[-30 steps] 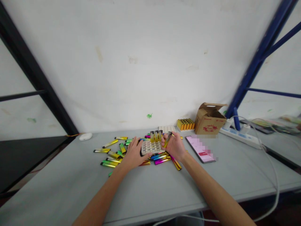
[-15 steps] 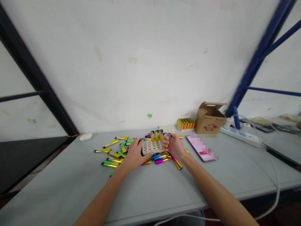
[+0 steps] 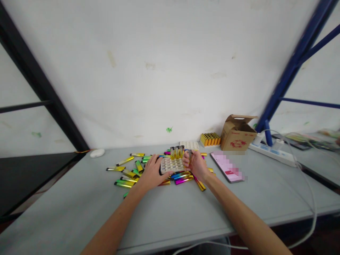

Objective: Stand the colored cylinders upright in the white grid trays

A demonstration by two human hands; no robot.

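My left hand is closed on the left side of a pale tray with rows of holes, its thumb along the near edge. Three lighters with yellow bodies and dark metal tops stand upright in the tray's back row. At the tray's right end, my right hand pinches another lighter, held upright beside the standing ones; its lower part is hidden by the fingers. Around and under the tray lie many loose shiny lighters in yellow, green, blue and magenta.
Behind the tray, by the wall, are a second pale tray and a block of orange lighters. A cardboard box, a phone and a power strip are on the right. A white oval object lies at the left.
My right hand has shifted slightly left and down with its lighter, closer to the tray's right end. My left hand and the tray stay almost in place.
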